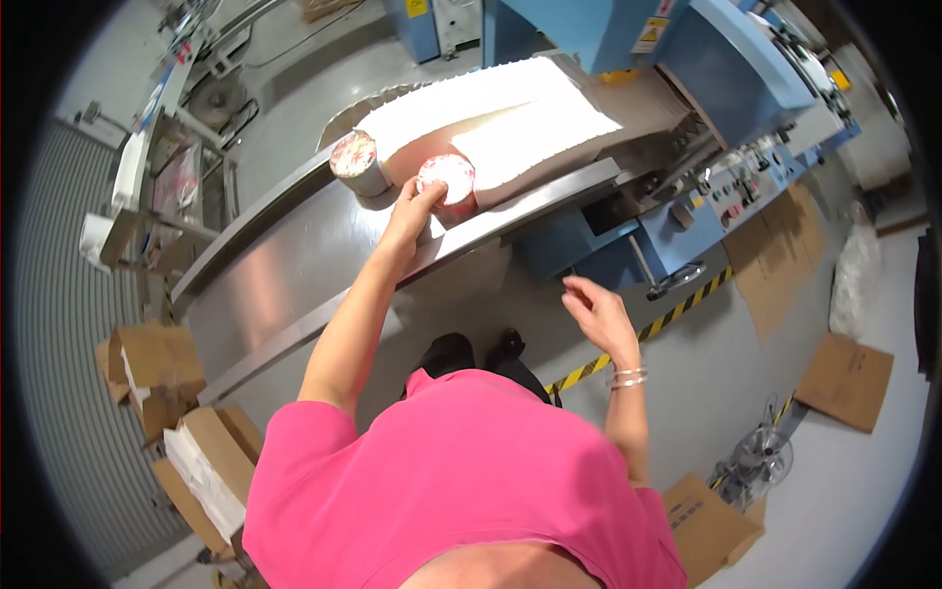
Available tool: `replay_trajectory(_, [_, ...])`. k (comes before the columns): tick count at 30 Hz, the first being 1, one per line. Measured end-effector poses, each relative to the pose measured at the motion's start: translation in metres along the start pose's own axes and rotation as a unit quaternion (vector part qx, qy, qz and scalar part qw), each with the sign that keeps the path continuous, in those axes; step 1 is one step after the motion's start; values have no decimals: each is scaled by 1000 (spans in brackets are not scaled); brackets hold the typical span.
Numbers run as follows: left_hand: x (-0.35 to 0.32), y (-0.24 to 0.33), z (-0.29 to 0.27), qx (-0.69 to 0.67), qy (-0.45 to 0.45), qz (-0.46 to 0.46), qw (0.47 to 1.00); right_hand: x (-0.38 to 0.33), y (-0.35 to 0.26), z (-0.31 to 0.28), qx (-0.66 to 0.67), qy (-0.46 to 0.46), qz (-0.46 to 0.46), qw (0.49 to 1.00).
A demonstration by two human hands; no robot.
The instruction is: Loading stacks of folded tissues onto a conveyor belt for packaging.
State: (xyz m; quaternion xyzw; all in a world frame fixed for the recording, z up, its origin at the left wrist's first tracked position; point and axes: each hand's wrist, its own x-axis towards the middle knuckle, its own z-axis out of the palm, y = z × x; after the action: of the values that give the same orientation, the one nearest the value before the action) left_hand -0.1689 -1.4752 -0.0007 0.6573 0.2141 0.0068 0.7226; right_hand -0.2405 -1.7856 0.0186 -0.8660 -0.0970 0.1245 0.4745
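Observation:
My left hand [416, 208] reaches over the metal tray's front side. Its fingers are closed on the near edge of a short round block [451, 175] with a white top blotched in red. The block stands at the end of a long ribbed white row [540, 147] of thin stacked pieces, whose kind I cannot make out. A similar grey-sided cylinder [359, 165] with a mottled red-and-white top sits to the left, by a second ribbed row [432, 106]. Over the floor right of the tray hangs my right hand [601, 316], its fingers loosely bent and apart, with nothing visible in it.
The sloping metal tray [265, 285] has raised side rails. A blue machine [736, 79] with a control panel [731, 201] stands at the right. Cardboard boxes [162, 368] are at lower left. Yellow-black tape [677, 319] and a small fan [763, 454] lie right.

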Motion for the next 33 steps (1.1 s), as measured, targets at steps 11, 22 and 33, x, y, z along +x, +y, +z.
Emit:
replay_trajectory(11, [8,4,-9,182,6,124,975,113,-53,18,-122,-42,-275,953])
replay_trajectory(22, [86,45,7,218,-130,142,957,138,-47,44,-137,-23,-292,946])
replay_trajectory(33, [73,63,16,284,-174,111,936,152,-61,53,-137,-72,-254,955])
